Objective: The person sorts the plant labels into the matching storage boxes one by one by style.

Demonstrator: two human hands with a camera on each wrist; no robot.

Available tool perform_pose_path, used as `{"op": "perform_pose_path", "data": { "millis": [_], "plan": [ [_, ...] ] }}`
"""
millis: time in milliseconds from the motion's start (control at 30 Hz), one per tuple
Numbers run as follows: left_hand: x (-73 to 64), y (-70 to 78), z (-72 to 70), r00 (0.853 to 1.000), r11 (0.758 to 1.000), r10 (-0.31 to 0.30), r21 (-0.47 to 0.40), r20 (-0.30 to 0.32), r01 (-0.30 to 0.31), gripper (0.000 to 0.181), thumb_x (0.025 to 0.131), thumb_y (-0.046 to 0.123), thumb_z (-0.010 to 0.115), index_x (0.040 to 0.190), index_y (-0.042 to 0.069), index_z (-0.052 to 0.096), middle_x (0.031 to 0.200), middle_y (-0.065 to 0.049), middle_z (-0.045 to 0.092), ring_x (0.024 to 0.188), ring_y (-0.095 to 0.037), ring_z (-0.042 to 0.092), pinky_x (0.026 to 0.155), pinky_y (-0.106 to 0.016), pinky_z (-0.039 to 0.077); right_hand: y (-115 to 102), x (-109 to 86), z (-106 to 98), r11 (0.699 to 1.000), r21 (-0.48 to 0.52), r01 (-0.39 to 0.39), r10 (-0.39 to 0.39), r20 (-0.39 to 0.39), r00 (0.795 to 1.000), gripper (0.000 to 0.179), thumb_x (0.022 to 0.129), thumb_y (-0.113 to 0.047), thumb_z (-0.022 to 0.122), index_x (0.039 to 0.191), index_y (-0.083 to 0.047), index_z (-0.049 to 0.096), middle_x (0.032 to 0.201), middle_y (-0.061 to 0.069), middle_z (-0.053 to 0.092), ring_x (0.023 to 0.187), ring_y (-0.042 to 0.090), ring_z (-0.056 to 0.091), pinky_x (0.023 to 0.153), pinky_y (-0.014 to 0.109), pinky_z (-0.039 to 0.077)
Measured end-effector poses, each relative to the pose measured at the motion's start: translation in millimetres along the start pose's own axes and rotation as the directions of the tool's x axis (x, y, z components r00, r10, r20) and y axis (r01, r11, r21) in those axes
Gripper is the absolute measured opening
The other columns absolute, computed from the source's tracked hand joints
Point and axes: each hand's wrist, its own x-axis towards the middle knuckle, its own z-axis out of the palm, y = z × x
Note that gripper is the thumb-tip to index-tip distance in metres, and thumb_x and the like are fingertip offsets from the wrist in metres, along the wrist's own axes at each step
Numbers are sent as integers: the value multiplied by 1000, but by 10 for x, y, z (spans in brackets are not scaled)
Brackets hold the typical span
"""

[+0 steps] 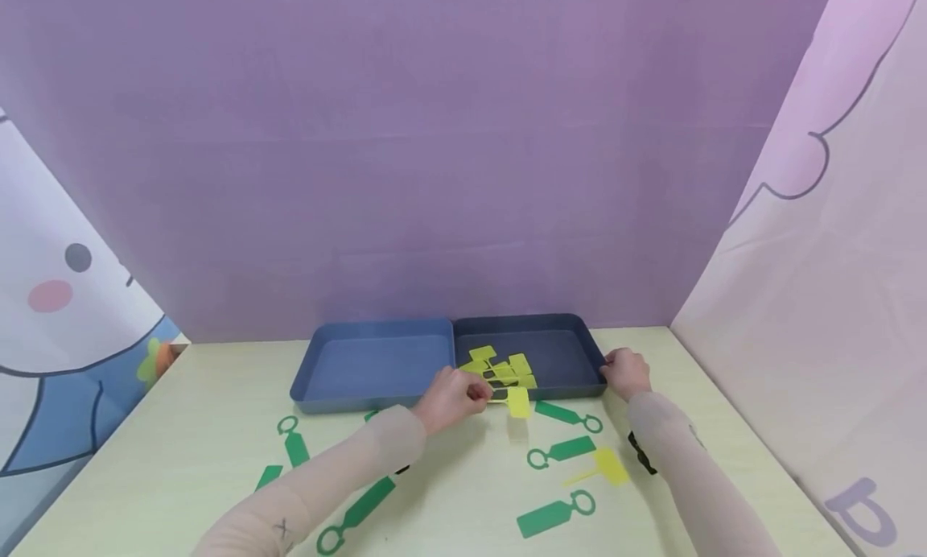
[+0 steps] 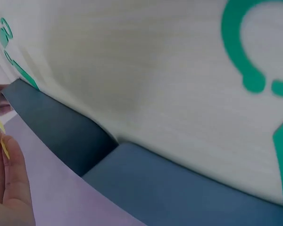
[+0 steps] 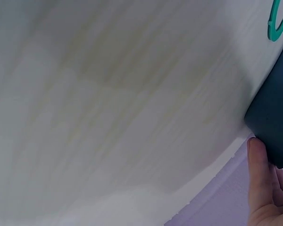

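The left hand pinches the yellow flag tag by its stem near the front rim of the navy tray, which the right hand clasps, and a low carry could snag the tag there.

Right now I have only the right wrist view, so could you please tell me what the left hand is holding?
Observer: The left hand pinches a yellow tag by its thin stem.
Operator: Thank you; does anything lie inside the dark tray at the right hand?
Observer: Yes, several yellow tags lie together toward its left side.
Operator: And is there any yellow on the table?
Observer: Yes, another yellow tag lies there among green tags.
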Motion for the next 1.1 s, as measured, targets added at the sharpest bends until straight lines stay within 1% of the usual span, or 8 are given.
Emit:
{"op": "perform_pose_path", "data": {
  "millis": [200,500,700,867,933,1033,1067,1100],
  "plan": [
    [160,-33,-40,998,1000,-25,16,-54,26,13,82,7,63,91,9,72,83,0,70,71,-7,64,60,-17,50,5,4,6,1000,0,-4,4,-4,1000,25,85,-7,57,103,10,63,100,25,65,94,42,59,85,55,44],
    [404,-101,-54,991,991,-104,78,-87,111,13,84,7,63,94,7,72,84,-1,70,71,-10,63,61,-22,51,0,-24,19,1000,10,-4,4,3,1000,25,84,-7,57,102,10,63,100,25,65,93,41,60,84,54,45],
    [551,-133,-38,982,975,-159,138,-107,173,13,84,7,63,93,8,72,84,-2,70,74,-14,63,65,-26,52,-12,-12,-6,1000,8,-3,2,6,1000,25,84,-7,57,102,11,63,98,25,66,91,40,61,82,52,47],
    [654,-127,-15,970,951,-202,208,-132,227,17,84,7,63,98,8,72,94,-5,70,86,-21,64,75,-32,53,3,5,-16,1000,0,0,0,8,1000,24,84,-6,58,101,10,64,97,25,66,90,40,61,82,53,46],
    [684,-126,-3,966,941,-217,232,-140,245,18,84,6,63,98,8,72,98,-6,70,88,-22,65,76,-33,54,18,3,-3,1000,-1,-2,2,7,1000,24,84,-6,58,100,10,64,97,24,66,90,40,61,82,53,46],
    [724,-135,13,961,929,-233,259,-149,265,13,83,2,61,87,7,73,94,-6,70,75,-17,63,66,-28,52,32,-4,17,1000,1,1,-1,5,1000,23,84,-7,58,100,9,65,96,24,66,90,40,61,82,53,46],
    [737,-139,18,960,925,-234,268,-151,268,12,83,1,61,80,7,71,90,-5,70,68,-14,59,61,-27,48,34,-6,21,1000,2,2,-2,3,1000,23,84,-7,58,100,9,65,96,24,67,89,40,61,82,53,46],
    [750,-144,22,960,921,-239,281,-145,271,15,83,0,60,71,7,66,81,-3,67,61,-11,52,56,-25,42,35,-6,23,1000,0,4,-4,1,1000,23,84,-7,59,100,9,65,95,24,67,89,40,61,81,53,46]
  ]
}}
